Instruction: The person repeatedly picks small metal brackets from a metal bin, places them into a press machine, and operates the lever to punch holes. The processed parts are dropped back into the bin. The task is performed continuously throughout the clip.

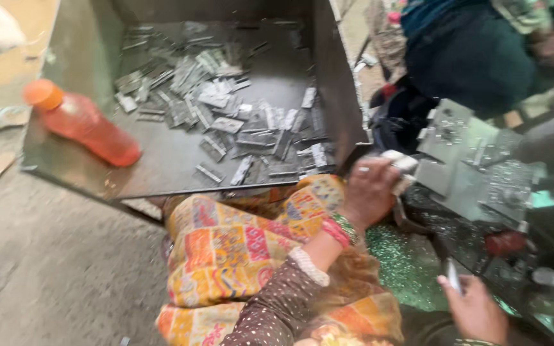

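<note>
My left hand [370, 189], with bangles at the wrist and a brown dotted sleeve, grips a small stack of pale metal pieces [400, 164] right against the grey press machine [463, 170]. My right hand [476, 313] is low at the right and pinches one thin metal piece [453, 277] upright between its fingers. Just left of my left hand stands a large metal tray [161, 170] holding several flat grey metal pieces [226, 109] in a loose heap. The image is blurred by motion.
An orange plastic bottle [81, 122] lies in the tray's left part. My lap is covered by patterned orange-yellow cloth [238, 250]. Glittering metal scrap [405, 263] lies beneath the machine. Another person in dark teal clothing [469, 51] sits at the upper right. Concrete floor [52, 256] spreads left.
</note>
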